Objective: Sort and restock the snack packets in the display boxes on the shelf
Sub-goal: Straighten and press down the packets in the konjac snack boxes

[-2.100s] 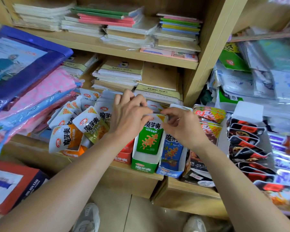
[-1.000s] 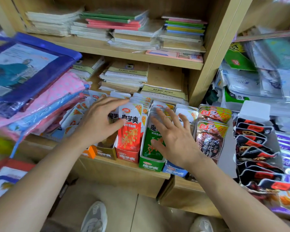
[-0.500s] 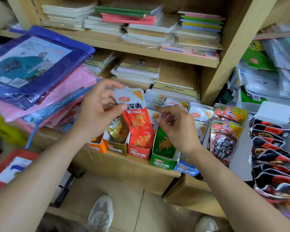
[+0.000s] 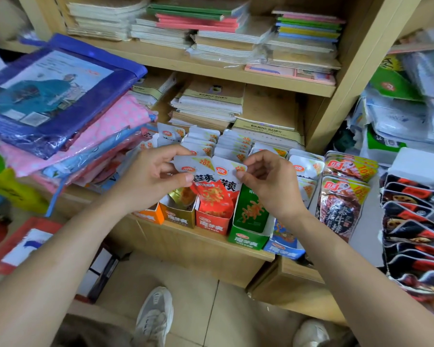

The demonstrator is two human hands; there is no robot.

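Left hand [image 4: 150,179]: fingers curled, thumb and fingertips pinching the white top edge of the front red packet [image 4: 208,196].
Right hand [image 4: 268,186]: fingers curled, thumb and forefinger pinching the upper right corner of the second red packet [image 4: 229,182], just behind the first.
Red packets: both upright and overlapping, their lower ends inside the red box [image 4: 212,222], their white tops raised above it between the two hands.
Display boxes: five in a row at the shelf edge [image 4: 201,242]; from the left, an orange box [image 4: 150,215], a gold box [image 4: 178,216], the red box, a green box [image 4: 248,240] holding a green packet [image 4: 251,211], and a blue box [image 4: 283,247].
Behind the row: more white-topped packets [image 4: 231,144] standing in files.
To the right: brown packets [image 4: 341,209], then black-and-red packets [image 4: 411,211].
Above: stacks of notebooks [image 4: 211,101] on the shelves.
To the left: a blue plastic-wrapped package [image 4: 48,91] on a pile of others.
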